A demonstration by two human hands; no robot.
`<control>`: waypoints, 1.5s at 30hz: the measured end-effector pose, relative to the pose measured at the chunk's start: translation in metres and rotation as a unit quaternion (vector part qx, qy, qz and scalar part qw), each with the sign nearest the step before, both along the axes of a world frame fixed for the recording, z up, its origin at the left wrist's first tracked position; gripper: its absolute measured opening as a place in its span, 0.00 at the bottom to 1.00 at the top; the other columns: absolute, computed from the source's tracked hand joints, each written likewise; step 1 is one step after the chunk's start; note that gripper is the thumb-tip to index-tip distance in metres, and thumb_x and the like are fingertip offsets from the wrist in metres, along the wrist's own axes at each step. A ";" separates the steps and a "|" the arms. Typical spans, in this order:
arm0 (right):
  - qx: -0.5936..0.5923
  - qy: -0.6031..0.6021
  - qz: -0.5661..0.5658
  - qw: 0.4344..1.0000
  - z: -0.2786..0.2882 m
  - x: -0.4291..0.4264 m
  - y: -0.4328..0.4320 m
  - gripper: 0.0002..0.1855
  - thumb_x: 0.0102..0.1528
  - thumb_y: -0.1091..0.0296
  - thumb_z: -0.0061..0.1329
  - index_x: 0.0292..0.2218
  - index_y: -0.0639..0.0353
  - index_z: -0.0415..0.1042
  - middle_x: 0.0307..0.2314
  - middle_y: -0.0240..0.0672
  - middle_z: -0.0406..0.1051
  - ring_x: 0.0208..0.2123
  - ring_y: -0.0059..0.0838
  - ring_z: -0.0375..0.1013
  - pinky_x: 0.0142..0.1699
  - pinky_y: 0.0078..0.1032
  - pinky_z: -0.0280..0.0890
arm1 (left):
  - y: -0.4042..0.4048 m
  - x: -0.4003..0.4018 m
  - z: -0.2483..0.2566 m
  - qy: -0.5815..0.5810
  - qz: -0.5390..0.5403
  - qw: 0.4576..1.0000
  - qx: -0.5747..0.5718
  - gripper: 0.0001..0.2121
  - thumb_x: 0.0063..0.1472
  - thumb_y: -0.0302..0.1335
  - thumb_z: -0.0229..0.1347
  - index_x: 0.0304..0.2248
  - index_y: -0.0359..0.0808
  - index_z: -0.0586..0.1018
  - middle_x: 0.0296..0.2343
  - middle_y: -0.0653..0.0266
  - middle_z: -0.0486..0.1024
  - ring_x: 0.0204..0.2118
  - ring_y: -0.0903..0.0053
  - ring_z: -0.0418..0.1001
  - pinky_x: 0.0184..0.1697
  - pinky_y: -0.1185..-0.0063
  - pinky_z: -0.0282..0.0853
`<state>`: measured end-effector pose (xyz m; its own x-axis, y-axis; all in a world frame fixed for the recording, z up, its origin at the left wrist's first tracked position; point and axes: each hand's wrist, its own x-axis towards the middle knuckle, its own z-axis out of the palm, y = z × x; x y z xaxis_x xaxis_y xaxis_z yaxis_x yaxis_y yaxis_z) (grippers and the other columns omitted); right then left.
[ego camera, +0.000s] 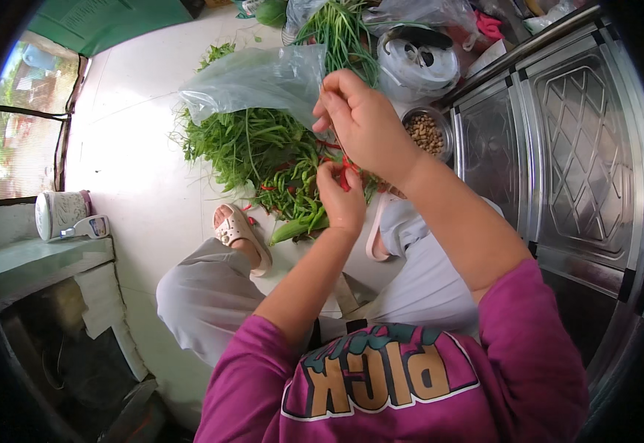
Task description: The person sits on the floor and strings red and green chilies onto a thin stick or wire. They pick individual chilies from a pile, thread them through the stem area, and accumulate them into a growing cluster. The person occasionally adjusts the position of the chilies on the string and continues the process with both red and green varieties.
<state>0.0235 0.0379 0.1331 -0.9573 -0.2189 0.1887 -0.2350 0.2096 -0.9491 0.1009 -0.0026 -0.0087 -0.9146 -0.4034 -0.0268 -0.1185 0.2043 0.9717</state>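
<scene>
Red chili peppers (pixel 344 180) are gripped in my left hand (pixel 342 200), low over the vegetables on the floor. Above it, my right hand (pixel 351 108) pinches a thin strand (pixel 337 138) that runs down toward the red peppers; whether it is thread or wire I cannot tell. Beneath the hands lie green peppers (pixel 290 185) mixed with a few red ones, beside a heap of leafy greens (pixel 239 141). A larger green vegetable (pixel 294 230) rests nearest to me. Part of the pile is hidden behind my hands.
A clear plastic bag (pixel 255 80) covers part of the greens. Farther back are green onions (pixel 330 25) and a white plastic tub (pixel 419 66) with a dark long vegetable (pixel 417 36) on top. A bowl of peanuts (pixel 425 134) stands by metal cabinet doors (pixel 577 144) on my right.
</scene>
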 end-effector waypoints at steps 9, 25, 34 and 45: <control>-0.120 -0.173 -0.045 0.977 -0.011 -0.021 0.005 0.08 0.55 0.70 0.33 0.33 0.65 0.58 0.16 0.35 0.66 0.17 0.23 0.68 0.23 0.17 0.63 | 0.037 0.026 -0.048 -0.110 -0.142 0.984 -0.011 0.16 0.54 0.21 0.43 0.44 0.32 0.59 0.40 0.48 0.63 0.41 0.57 0.64 0.43 0.70 0.60; -0.267 -0.218 -0.118 0.932 -0.003 -0.027 0.024 0.07 0.54 0.68 0.38 0.33 0.61 0.59 0.18 0.28 0.57 0.16 0.14 0.53 0.20 0.12 0.50 | -0.017 0.032 -0.092 0.053 -0.319 0.925 -0.200 0.20 0.44 0.17 0.44 0.42 0.32 0.65 0.39 0.50 0.64 0.44 0.58 0.61 0.47 0.71 0.58; -0.309 -0.228 -0.097 0.918 0.015 -0.031 0.050 0.06 0.53 0.73 0.36 0.32 0.65 0.61 0.19 0.27 0.55 0.18 0.13 0.50 0.23 0.12 0.47 | -0.152 -0.036 -0.160 -0.193 -0.121 0.917 -0.327 0.10 0.44 0.18 0.45 0.27 0.33 0.74 0.30 0.52 0.70 0.34 0.58 0.67 0.39 0.71 0.63; -0.184 -0.159 -0.090 0.966 0.006 -0.026 0.039 0.07 0.55 0.72 0.32 0.36 0.59 0.61 0.20 0.28 0.57 0.21 0.14 0.52 0.26 0.12 0.51 | -0.143 -0.095 -0.219 -0.359 -0.284 0.821 -0.340 0.14 0.50 0.32 0.48 0.38 0.42 0.71 0.36 0.54 0.70 0.38 0.60 0.68 0.41 0.69 0.63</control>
<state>-0.0029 0.0766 0.1391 -0.9960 -0.0173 -0.0876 0.0892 -0.1455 -0.9853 0.0058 -0.1453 -0.2278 -0.8069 -0.0622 -0.5874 -0.3097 0.8914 0.3310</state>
